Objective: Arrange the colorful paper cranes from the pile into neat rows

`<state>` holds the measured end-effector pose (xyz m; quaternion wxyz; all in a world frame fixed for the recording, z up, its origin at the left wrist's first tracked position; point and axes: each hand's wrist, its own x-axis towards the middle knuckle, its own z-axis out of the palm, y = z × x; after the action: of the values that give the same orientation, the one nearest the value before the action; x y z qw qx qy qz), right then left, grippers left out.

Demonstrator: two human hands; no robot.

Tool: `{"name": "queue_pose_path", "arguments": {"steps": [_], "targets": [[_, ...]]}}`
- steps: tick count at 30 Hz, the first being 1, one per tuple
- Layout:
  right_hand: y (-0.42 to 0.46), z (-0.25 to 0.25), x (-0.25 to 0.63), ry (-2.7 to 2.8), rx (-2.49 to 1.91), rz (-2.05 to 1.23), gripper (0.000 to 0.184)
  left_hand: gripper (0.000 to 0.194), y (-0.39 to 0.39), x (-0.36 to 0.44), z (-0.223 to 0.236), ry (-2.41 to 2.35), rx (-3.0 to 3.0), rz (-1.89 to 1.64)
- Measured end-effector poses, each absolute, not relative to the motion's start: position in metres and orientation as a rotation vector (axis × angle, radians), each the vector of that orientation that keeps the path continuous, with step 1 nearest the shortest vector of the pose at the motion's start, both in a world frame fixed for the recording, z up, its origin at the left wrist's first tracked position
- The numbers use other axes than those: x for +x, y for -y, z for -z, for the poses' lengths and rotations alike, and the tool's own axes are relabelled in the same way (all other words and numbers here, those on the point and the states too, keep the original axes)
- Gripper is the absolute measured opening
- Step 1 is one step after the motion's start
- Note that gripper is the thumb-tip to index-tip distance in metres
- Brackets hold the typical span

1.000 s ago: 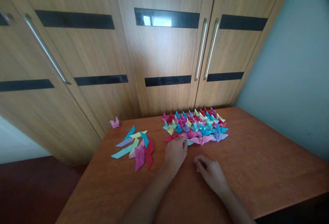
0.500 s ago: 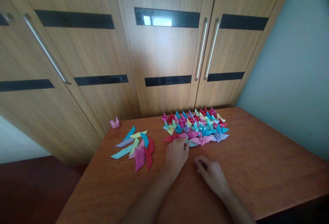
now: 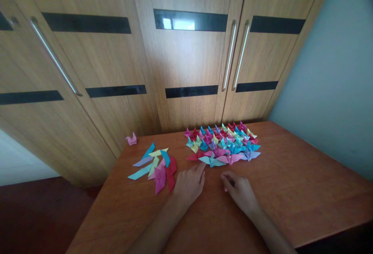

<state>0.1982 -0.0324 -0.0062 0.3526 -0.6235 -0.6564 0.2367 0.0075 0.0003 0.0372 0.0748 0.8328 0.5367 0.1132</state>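
Paper cranes [image 3: 223, 143] in many colours stand in tight rows near the cupboard. A light-blue crane [image 3: 212, 161] with spread wings lies at the front of the rows. My left hand [image 3: 189, 183] is just left of and in front of it, index finger stretched out to its left wing tip; whether it touches cannot be told. Nothing shows in that hand. My right hand [image 3: 239, 192] rests on the table, fingers loosely curled, with nothing visible in them. Close behind the light-blue crane are a pink crane [image 3: 230, 159] and a lilac crane [image 3: 250, 155].
Left of my hands lies a loose pile of folded paper strips [image 3: 141, 171], with a magenta folded piece [image 3: 160, 180] and red pieces [image 3: 171, 170]. One pink crane [image 3: 132, 139] stands at the table's back left corner. The cupboard [image 3: 190, 60] borders the table's back.
My left hand has drawn back to the left and towards me, away from the light-blue crane, which now shows fully. The right hand has stayed about where it was.
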Motion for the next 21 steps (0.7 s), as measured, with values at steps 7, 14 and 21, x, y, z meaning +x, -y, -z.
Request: {"name": "queue_pose_path", "arguments": {"steps": [7,14,21], "targets": [[0.014,0.006,0.192,1.770,-1.781,-0.386,0.024,0.046,0.001,0.013,-0.029,-1.593,2.609,-0.219],[-0.001,-0.003,0.181,1.782,-1.960,-0.176,0.025,0.046,-0.001,0.012,-0.022,-1.574,2.621,-0.258],[-0.014,-0.011,0.171,1.769,-2.043,-0.122,0.031,0.048,-0.003,0.012,-0.024,-1.600,2.589,-0.223]]}}
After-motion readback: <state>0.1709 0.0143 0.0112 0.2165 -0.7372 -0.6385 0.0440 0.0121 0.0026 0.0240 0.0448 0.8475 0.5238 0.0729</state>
